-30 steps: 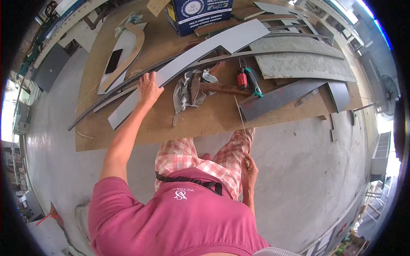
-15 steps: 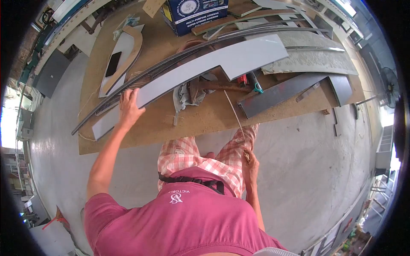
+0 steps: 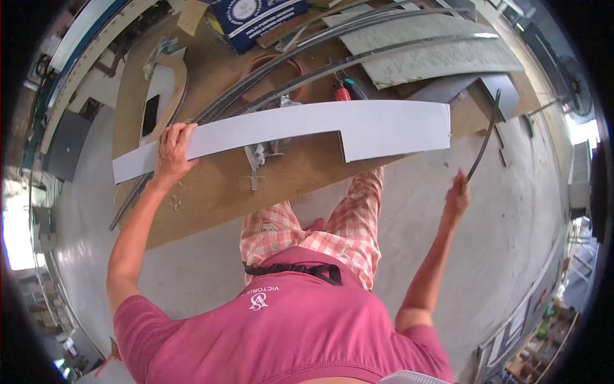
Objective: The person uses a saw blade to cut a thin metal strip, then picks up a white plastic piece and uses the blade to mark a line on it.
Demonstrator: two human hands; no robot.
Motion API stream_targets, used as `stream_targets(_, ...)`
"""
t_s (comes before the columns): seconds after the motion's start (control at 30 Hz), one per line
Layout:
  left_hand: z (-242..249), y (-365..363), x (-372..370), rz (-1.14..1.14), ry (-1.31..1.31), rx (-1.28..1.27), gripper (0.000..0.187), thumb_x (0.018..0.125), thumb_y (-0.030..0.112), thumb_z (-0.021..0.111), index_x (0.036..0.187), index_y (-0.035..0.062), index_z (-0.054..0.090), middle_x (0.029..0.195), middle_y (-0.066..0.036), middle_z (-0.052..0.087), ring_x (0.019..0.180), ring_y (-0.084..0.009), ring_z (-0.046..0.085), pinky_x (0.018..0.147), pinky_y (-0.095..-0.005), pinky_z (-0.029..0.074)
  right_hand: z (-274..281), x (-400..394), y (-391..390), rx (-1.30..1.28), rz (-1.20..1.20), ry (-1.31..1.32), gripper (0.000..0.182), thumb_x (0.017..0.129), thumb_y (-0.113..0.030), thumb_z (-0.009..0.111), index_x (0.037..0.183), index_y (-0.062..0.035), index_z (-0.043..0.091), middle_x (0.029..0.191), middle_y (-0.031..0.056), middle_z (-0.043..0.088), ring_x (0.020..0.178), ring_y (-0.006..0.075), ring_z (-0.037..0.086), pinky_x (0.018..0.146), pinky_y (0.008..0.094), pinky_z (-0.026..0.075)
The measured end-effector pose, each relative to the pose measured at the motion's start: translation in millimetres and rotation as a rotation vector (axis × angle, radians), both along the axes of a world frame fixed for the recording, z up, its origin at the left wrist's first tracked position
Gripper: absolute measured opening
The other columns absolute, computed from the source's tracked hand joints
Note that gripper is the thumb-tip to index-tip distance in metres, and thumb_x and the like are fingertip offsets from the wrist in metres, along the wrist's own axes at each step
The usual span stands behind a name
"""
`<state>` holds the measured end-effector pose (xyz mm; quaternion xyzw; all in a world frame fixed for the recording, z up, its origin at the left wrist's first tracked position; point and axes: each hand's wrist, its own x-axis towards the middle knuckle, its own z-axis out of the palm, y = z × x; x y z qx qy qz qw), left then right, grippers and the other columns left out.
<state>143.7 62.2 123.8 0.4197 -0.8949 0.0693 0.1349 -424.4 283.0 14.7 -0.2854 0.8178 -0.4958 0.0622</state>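
My left hand (image 3: 174, 153) is closed around the narrow part of a long, curved white panel (image 3: 281, 128), thumb on the near side. The panel lies across the front of the workbench, and its wide, notched end points right. Held out to the right beyond the bench, my right hand (image 3: 456, 200) is closed on one end of a thin dark strip (image 3: 489, 134). That strip bends slightly and rises away from the hand, apart from the panel. Long dark curved strips (image 3: 358, 59) run behind the panel, partly hidden by it.
On the brown workbench (image 3: 211, 205) are a blue adhesive box (image 3: 262, 22), a phone (image 3: 150, 115), a curved wooden piece (image 3: 171, 73) and a crumpled grey rag (image 3: 259, 153). Behind the panel sits a red-handled tool (image 3: 341, 91). Grey-white sheets (image 3: 435, 48) lie at the back right.
My right hand has swung from beside my knee out to the right, bringing the thin strip along. The white panel has turned, its wide end now nearer me, with my left hand still on it.
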Motion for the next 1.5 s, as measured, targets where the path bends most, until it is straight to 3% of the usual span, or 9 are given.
stream_targets(0.13,16.2,15.4,-17.6,-0.059,-0.004,-0.036,0.07,0.058,0.009,0.075,0.122,0.0082,0.048,0.11,-0.011,0.046,0.105,-0.0309,0.046,0.092,-0.0416,0.037,-16.0,-61.1,-29.9,0.025,0.08,0.157,0.038,0.094,-0.033,0.05,0.115,-0.0042,0.061,0.098,0.0074,0.064,0.087,0.0132,0.058,0.068,0.0257,0.045)
stream_targets(0.23,17.0,24.0,-10.3,-0.043,-0.044,-0.109,0.063,0.062,0.016,0.074,0.119,0.008,0.05,0.108,-0.011,0.047,0.103,-0.0306,0.047,0.09,-0.0416,0.037,-58.5,-101.0,-8.4,-0.011,0.165,-0.167,0.043,0.092,-0.037,0.052,0.119,-0.0048,0.059,0.109,0.0069,0.064,0.091,0.0137,0.057,0.056,0.0252,0.038)
stream_targets(0.27,18.8,27.0,-8.5,-0.067,-0.019,-0.08,0.063,0.062,0.017,0.074,0.119,0.0081,0.05,0.108,-0.011,0.047,0.103,-0.0306,0.047,0.09,-0.0419,0.037,-64.0,-94.9,-4.6,-0.053,0.087,-0.265,0.043,0.091,-0.041,0.052,0.109,-0.0035,0.063,0.085,0.0017,0.062,0.066,0.0115,0.052,0.049,0.0251,0.035)
stream_targets(0.4,26.8,24.5,-2.8,-0.146,-0.058,-0.101,0.062,0.064,0.022,0.074,0.119,0.008,0.05,0.108,-0.011,0.046,0.103,-0.0304,0.047,0.091,-0.0424,0.037,-46.2,-57.3,26.2,0.076,0.178,-0.417,0.04,0.091,-0.049,0.05,0.077,-0.0113,0.048,0.059,-0.0055,0.033,0.047,0.0044,0.031,0.042,0.0219,0.025)
stream_targets(0.77,-3.0,-130.9,-9.2,-0.175,-0.192,-0.22,0.055,0.075,0.012,0.062,0.127,0.0101,0.042,0.121,-0.007,0.044,0.118,-0.0268,0.041,0.11,-0.0493,0.021,-11.2,53.1,97.5,-0.151,0.014,-0.844,0.03,0.09,-0.041,0.055,0.095,-0.0117,0.049,0.063,-0.0057,0.037,0.048,0.0029,0.032,0.039,0.0177,0.024)
stream_targets(1.03,-85.2,-230.8,-37.7,0.341,-0.286,-0.184,0.051,0.083,0.005,0.05,0.132,0.0111,0.04,0.132,-0.006,0.041,0.122,-0.0264,0.039,0.103,-0.0585,0.025,12.0,166.7,73.1,-0.231,0.0,-1.007,0.024,0.09,-0.036,0.057,0.098,-0.014,0.05,0.085,0.0022,0.059,0.047,0.0022,0.033,0.035,0.0168,0.024)
stream_targets(1.23,-119.8,-247.1,-42.7,0.487,-0.206,-0.147,0.038,0.088,0.008,0.043,0.126,0.0132,0.044,0.13,0.001,0.046,0.117,-0.0263,0.046,0.101,-0.0632,0.026,35.6,199.7,47.5,-0.148,-0.091,-1.054,0.024,0.091,-0.034,0.057,0.098,-0.0133,0.048,0.087,0.0047,0.062,0.046,0.0019,0.032,0.035,0.0164,0.023)
stream_targets(1.37,-124.4,-231.9,-49.2,0.555,-0.117,-0.113,0.036,0.087,0.011,0.047,0.123,0.011,0.043,0.122,-0.009,0.047,0.115,-0.0314,0.047,0.096,-0.0681,0.026,41.6,204.8,41.3,-0.133,-0.012,-1.094,0.023,0.091,-0.032,0.057,0.096,-0.0127,0.046,0.088,0.0066,0.062,0.046,0.0018,0.032,0.035,0.0174,0.023)
stream_targets(1.5,-86.8,-145.7,-73.3,0.362,0.49,0.084,0.041,0.079,0.018,0.062,0.113,0.0029,0.046,0.106,-0.018,0.051,0.101,-0.0332,0.052,0.085,-0.0489,0.042,45.5,211.4,34.4,-0.055,-0.066,-1.079,0.023,0.091,-0.031,0.057,0.094,-0.0129,0.044,0.09,0.0069,0.063,0.046,0.002,0.031,0.035,0.0179,0.023)
